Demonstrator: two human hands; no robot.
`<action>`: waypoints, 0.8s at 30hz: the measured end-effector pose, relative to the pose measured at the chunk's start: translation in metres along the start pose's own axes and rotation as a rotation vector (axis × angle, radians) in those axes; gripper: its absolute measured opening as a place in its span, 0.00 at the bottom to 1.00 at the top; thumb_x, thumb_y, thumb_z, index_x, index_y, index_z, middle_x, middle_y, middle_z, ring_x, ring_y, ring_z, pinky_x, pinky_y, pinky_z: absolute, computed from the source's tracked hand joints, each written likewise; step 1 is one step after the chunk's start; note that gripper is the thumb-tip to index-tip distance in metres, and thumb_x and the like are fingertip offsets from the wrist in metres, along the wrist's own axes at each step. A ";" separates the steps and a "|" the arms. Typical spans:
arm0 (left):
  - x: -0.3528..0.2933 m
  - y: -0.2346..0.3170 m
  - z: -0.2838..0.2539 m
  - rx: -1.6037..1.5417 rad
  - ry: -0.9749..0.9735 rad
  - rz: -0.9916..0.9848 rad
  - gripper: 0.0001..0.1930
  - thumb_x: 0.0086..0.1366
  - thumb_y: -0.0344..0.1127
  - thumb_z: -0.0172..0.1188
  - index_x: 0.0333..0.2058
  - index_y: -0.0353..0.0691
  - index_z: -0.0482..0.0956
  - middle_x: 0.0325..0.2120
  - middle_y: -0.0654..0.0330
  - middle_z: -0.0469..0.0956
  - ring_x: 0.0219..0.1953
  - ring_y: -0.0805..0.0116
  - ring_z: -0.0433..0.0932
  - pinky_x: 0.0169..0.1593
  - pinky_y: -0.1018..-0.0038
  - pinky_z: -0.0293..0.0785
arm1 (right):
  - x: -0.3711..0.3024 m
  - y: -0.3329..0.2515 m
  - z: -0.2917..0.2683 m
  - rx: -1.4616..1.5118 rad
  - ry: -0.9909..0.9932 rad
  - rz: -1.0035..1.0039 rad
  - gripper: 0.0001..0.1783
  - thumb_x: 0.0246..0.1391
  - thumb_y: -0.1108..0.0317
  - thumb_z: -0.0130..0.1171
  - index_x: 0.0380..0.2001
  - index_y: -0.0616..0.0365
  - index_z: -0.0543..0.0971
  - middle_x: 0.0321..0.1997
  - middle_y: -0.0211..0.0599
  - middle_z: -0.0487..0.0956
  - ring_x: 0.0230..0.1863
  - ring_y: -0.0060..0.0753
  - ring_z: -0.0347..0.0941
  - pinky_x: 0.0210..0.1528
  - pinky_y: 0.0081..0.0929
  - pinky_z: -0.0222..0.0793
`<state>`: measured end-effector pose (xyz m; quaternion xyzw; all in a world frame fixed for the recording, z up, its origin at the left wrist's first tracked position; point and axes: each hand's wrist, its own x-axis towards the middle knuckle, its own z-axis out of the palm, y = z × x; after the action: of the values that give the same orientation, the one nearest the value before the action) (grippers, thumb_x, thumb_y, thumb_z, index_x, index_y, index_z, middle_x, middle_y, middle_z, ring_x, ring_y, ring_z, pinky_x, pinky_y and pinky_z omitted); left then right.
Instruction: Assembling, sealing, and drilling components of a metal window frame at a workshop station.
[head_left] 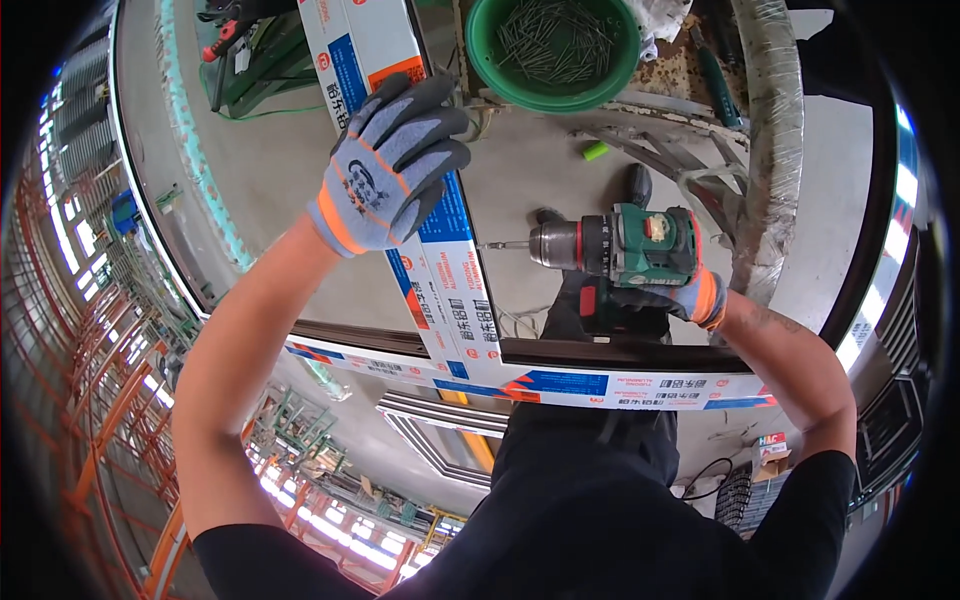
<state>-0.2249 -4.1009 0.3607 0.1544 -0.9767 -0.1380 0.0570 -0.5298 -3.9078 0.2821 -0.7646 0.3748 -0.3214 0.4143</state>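
Observation:
My right hand (690, 298), in a grey glove with orange trim, grips a green cordless drill (655, 245). The drill lies level, pointing left. Its thin bit (505, 245) reaches the right edge of a film-wrapped aluminium bar (445, 290); whether it touches cannot be told. Farther up that bar rests my left hand (385, 165), gloved alike. Its fingers are apart and slightly bent, reaching across the bar past its right edge. What lies beneath the palm is hidden. The bar meets a wrapped cross rail (640, 388) of a large frame, nearest my body.
A green bowl (625, 62) of long screws or nails stands at the far side, beside a green-handled tool (715, 85). A plastic-wrapped support (772, 170) runs along the right. Through the frame show a bright green piece (595, 151) and my shoe (640, 185) on the floor.

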 end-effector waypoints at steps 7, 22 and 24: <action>0.001 -0.006 0.003 -0.023 -0.047 -0.017 0.18 0.42 0.37 0.61 0.37 0.46 0.78 0.47 0.60 0.76 0.58 0.52 0.70 0.64 0.51 0.60 | -0.002 0.021 0.016 -0.008 0.073 -0.066 0.25 0.39 0.59 0.74 0.45 0.36 0.81 0.52 0.30 0.79 0.51 0.44 0.78 0.45 0.42 0.71; 0.018 -0.015 0.031 0.054 -0.058 0.031 0.20 0.41 0.44 0.57 0.36 0.47 0.78 0.42 0.60 0.77 0.53 0.50 0.74 0.59 0.49 0.63 | 0.001 0.062 0.012 0.105 0.115 -0.185 0.23 0.45 0.62 0.70 0.46 0.53 0.79 0.45 0.38 0.80 0.41 0.46 0.78 0.42 0.38 0.74; 0.019 -0.014 0.034 0.054 -0.035 0.032 0.20 0.42 0.45 0.56 0.36 0.47 0.78 0.42 0.60 0.77 0.52 0.50 0.74 0.59 0.49 0.64 | -0.001 0.060 0.012 0.155 0.080 -0.152 0.23 0.45 0.62 0.70 0.46 0.54 0.79 0.45 0.39 0.80 0.41 0.47 0.78 0.43 0.39 0.75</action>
<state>-0.2440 -4.1113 0.3252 0.1376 -0.9832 -0.1135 0.0382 -0.5396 -3.9248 0.2238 -0.7429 0.3058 -0.4104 0.4315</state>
